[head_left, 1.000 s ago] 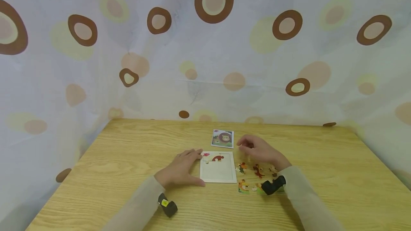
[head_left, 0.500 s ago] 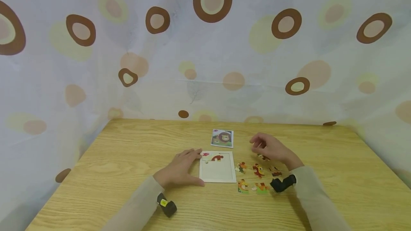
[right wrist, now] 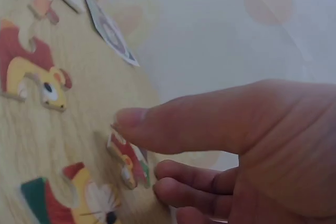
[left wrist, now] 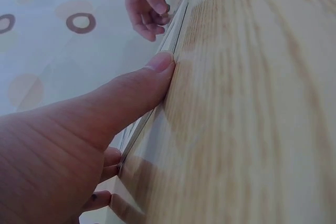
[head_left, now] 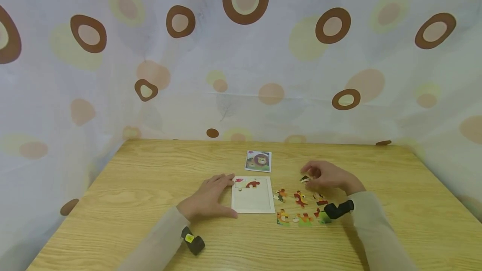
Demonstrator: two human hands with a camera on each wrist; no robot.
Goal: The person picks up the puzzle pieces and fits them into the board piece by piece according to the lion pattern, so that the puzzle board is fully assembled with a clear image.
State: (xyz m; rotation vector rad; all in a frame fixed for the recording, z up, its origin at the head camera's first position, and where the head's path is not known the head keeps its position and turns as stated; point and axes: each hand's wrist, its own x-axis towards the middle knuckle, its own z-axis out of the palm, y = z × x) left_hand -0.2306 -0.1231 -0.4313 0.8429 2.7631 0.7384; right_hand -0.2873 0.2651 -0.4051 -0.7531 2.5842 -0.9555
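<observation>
My left hand rests at the left side of a white puzzle tray, thumb and fingers spread. In the left wrist view its thumb touches the tray's edge. Joined pieces with a pink flower and brown mane lie in the tray's upper left. To the right, my right hand pinches a jigsaw piece between thumb and fingers. The right wrist view shows this piece tilted under the thumb tip, red, white and green.
Several loose jigsaw pieces lie in rows right of the tray, on the wooden table. A small lion picture card lies behind the tray. A patterned cloth hangs along the table's back edge.
My right hand has moved right, away from beside the card, over the far loose pieces, and now has one piece between its fingers. My left hand has stayed at the tray.
</observation>
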